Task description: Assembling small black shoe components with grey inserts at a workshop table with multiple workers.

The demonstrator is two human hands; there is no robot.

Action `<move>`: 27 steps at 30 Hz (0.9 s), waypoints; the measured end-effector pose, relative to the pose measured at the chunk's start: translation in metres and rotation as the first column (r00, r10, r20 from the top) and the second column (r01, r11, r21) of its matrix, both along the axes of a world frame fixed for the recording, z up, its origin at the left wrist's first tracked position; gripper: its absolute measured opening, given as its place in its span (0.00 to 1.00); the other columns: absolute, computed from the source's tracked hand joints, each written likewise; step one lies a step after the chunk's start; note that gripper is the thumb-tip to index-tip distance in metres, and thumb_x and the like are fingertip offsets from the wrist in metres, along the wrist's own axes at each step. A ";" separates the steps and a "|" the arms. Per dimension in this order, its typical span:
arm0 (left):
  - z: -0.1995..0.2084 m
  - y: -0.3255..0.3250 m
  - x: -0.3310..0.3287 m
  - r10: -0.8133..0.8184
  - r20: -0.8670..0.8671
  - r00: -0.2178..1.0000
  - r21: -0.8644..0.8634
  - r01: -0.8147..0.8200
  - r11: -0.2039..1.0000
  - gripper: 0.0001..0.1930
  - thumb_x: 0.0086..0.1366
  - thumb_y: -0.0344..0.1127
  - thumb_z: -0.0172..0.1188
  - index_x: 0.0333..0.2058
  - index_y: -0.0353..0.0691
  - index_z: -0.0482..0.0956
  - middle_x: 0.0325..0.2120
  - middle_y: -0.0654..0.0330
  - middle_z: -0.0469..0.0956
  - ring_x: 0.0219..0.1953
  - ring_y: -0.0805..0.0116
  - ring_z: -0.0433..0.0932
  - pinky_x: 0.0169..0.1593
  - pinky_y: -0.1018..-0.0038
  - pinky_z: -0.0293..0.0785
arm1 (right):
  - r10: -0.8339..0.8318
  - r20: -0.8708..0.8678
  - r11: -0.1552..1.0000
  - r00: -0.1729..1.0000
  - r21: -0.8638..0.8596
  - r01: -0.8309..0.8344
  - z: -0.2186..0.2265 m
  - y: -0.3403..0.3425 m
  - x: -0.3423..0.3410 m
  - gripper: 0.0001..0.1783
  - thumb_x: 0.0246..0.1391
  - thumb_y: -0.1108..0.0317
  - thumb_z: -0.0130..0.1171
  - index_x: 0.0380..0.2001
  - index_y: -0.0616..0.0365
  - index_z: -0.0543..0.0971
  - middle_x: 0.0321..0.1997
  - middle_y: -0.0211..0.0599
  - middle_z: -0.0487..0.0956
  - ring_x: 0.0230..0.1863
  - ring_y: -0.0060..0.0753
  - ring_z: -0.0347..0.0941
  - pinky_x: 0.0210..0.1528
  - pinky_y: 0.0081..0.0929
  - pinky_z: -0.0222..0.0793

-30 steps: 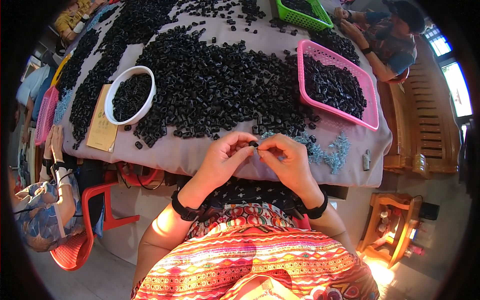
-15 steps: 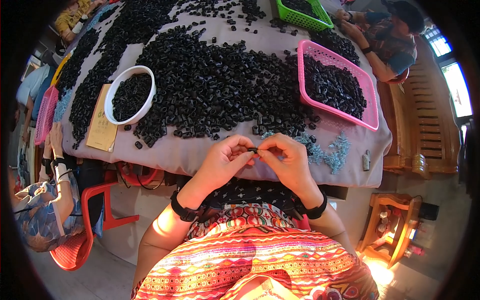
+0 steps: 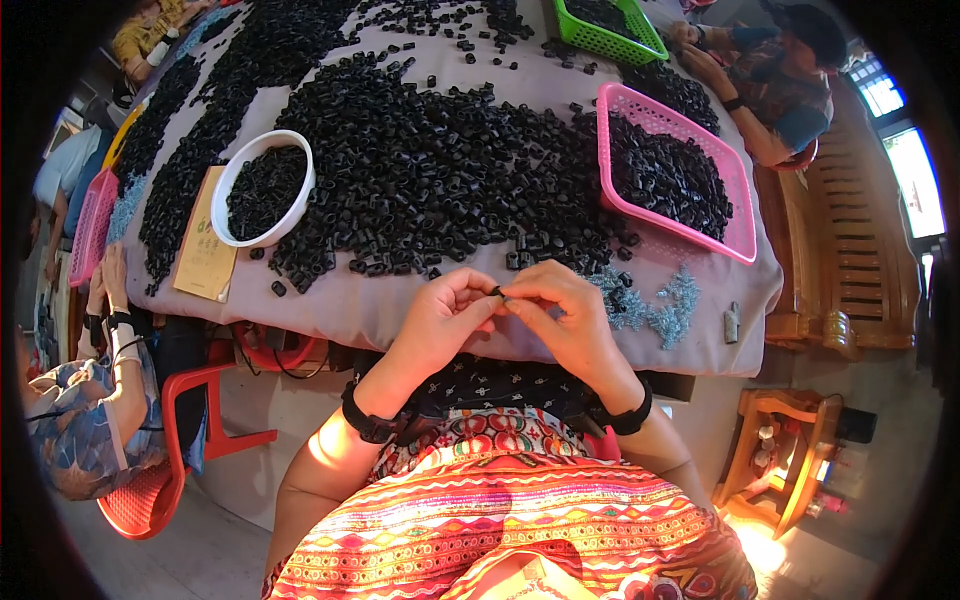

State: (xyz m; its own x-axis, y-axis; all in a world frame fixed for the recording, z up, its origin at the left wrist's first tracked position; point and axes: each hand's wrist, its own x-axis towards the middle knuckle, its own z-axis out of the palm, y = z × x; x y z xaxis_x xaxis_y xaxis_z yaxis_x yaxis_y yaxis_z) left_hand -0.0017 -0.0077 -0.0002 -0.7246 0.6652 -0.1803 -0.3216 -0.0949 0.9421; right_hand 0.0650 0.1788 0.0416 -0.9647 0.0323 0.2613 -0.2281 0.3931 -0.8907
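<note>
My left hand (image 3: 446, 314) and my right hand (image 3: 562, 312) meet at the table's near edge, fingers pinched together. Between their fingertips is a small black plastic piece (image 3: 498, 292), mostly covered by the fingers. Just beyond lies a wide heap of small black tubular plastic pieces (image 3: 420, 180). Beside my right hand is a scatter of tiny pale-blue translucent pieces (image 3: 672, 312). A round white bowl (image 3: 221, 213) of thin black parts stands left of the heap. To its right, a pink basket (image 3: 748, 215) holds more black pieces.
A tan booklet (image 3: 208, 262) lies by the bowl. Further off are a green basket (image 3: 640, 48) and another pink basket (image 3: 92, 228). Other people sit around the cloth-covered table (image 3: 320, 305). A red chair (image 3: 178, 440) is at the left, a wooden bench (image 3: 860, 230) at the right.
My right hand has shifted slightly left, bringing the fingertips of both hands closer together. Less of the black piece shows between them.
</note>
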 end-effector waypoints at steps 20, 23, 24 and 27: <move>-0.003 -0.003 -0.003 0.002 0.052 0.999 0.028 -0.003 1.000 0.07 0.70 0.29 0.60 0.43 0.34 0.76 0.37 0.58 0.83 0.39 0.75 0.82 0.42 0.80 0.79 | -0.040 -0.110 0.644 0.993 0.757 0.109 -0.012 0.011 -0.077 0.04 0.47 0.73 0.62 0.29 0.56 0.80 0.32 0.40 0.76 0.38 0.45 0.78 0.38 0.40 0.75; -0.004 -0.004 -0.003 0.002 0.057 0.998 0.029 -0.004 1.000 0.07 0.70 0.29 0.60 0.43 0.34 0.76 0.37 0.58 0.83 0.39 0.75 0.82 0.42 0.79 0.80 | -0.067 -0.080 0.779 0.995 0.619 0.102 -0.002 0.015 -0.069 0.06 0.50 0.74 0.61 0.33 0.59 0.81 0.33 0.42 0.78 0.36 0.47 0.79 0.37 0.39 0.75; -0.006 -0.003 -0.003 -0.001 0.066 0.998 0.038 -0.001 0.999 0.07 0.70 0.29 0.60 0.43 0.34 0.76 0.37 0.58 0.82 0.39 0.75 0.82 0.42 0.79 0.80 | -0.100 -0.053 0.876 0.994 0.468 0.113 0.005 0.016 -0.064 0.07 0.51 0.75 0.60 0.35 0.61 0.81 0.34 0.43 0.78 0.35 0.48 0.79 0.37 0.38 0.75; -0.008 -0.004 -0.002 -0.003 0.077 0.997 0.044 0.000 0.999 0.07 0.70 0.29 0.60 0.44 0.34 0.76 0.38 0.58 0.82 0.40 0.74 0.83 0.42 0.78 0.80 | -0.027 0.063 0.965 0.998 0.261 0.009 0.017 0.014 -0.050 0.09 0.55 0.75 0.60 0.40 0.63 0.82 0.36 0.43 0.80 0.32 0.39 0.79 0.36 0.31 0.74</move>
State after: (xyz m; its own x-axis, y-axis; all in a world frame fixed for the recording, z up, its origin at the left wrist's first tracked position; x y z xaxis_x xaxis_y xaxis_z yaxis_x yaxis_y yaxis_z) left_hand -0.0040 -0.0116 -0.0082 -0.7088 0.6747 -0.2062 -0.3932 -0.1351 0.9095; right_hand 0.0153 0.1930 0.0590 -0.9799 -0.0108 0.1993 -0.1634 0.6170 -0.7698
